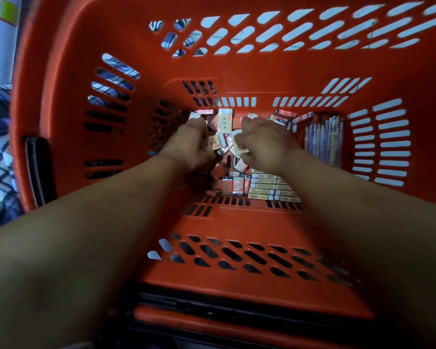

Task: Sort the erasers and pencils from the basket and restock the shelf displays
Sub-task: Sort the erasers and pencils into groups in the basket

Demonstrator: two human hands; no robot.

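Basket of slotted orange plastic (237, 71) is carrying small wrapped red-and-cream erasers (224, 122) mid-floor and purple-and-tan pencils (322, 137) along its right wall. We are curling our left hand (186, 144) round several and pinching one pale eraser (238, 147) in our right hand (262, 142).

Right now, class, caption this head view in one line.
Inside a red basket, the left hand reaches among loose erasers, the right hand pinches a pale eraser; pencils lie at right.

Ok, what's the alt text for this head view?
Two hands reach into a red basket: the left hand digs into a pile of erasers while the right hand pinches a pale eraser. A row of pencils lies along the basket's right side.
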